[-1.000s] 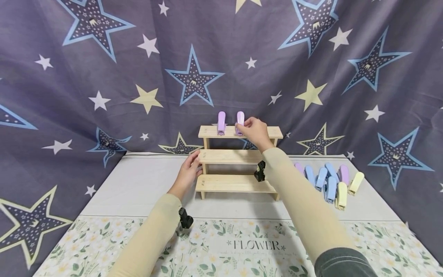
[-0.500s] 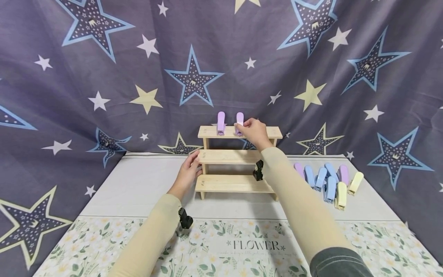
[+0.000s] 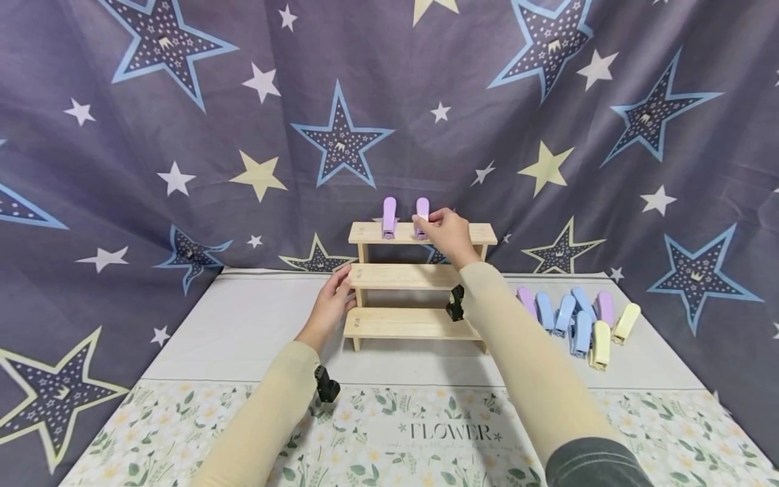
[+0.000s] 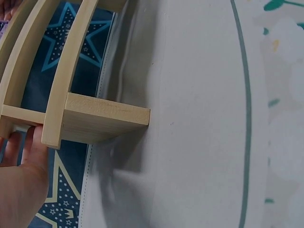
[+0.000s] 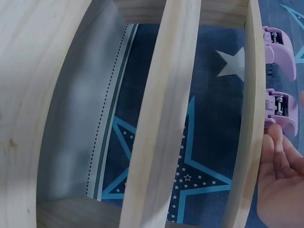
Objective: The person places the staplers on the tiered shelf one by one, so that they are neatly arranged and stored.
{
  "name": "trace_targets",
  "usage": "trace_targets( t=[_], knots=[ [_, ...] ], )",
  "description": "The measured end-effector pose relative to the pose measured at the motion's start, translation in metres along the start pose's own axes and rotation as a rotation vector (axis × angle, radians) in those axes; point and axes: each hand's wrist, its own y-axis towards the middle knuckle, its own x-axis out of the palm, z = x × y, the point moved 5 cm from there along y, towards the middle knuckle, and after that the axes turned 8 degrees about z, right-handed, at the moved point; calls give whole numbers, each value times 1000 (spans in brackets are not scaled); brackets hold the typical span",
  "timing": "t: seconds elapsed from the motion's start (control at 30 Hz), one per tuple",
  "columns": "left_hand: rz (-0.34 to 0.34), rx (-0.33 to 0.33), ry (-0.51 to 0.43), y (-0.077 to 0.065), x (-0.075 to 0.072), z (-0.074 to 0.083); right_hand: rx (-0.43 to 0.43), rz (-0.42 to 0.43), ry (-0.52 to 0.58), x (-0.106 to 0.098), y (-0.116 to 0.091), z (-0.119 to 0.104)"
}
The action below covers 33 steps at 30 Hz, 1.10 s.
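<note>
A wooden three-tier display rack point(image 3: 408, 323) stands on the table in the head view. On its top shelf two purple staplers sit apart: a left one point(image 3: 389, 218) and a right one point(image 3: 422, 208). My right hand point(image 3: 450, 233) holds the right stapler by its side between thumb and fingers; the right wrist view shows the fingertips against that stapler point(image 5: 281, 110). At the middle tier's left end, my left hand point(image 3: 328, 308) grips the rack. Its fingers reach behind the wooden side in the left wrist view point(image 4: 31, 152), so their tips are partly hidden.
To the right of the rack lies a loose group of several staplers: blue point(image 3: 582, 331), yellow point(image 3: 600, 343) and purple point(image 3: 605, 308). A star-print curtain point(image 3: 365, 61) hangs close behind the rack. A floral cloth point(image 3: 389, 433) covers the table's front.
Hardly anything differs. The right hand and its stapler have shifted very slightly; the left hand stays on the rack.
</note>
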Motion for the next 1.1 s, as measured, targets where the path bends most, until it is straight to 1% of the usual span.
trace_targets(
  t=[0.1, 0.17, 0.33, 0.53, 0.83, 0.93, 1.1],
  knots=[
    [3, -3, -5, 0, 1, 0, -2, -26, 27, -3, -2, 0],
    [-1, -2, -9, -1, 2, 1, -21, -42, 29, -7, -3, 0],
    [-16, 2, -12, -2, 6, 2, -52, -74, 15, -29, -7, 6],
    [2, -5, -4, -3, 3, 2, -56, -149, -53, -56, -13, 20],
    [-6, 2, -12, -2, 1, 1, -75, -261, -143, -94, -29, 45],
    [1, 3, -15, -3, 0, 1, -58, -288, -170, -108, -36, 55],
    [0, 0, -27, -4, -1, 1, -32, -302, -229, -131, -48, 74]
  ],
)
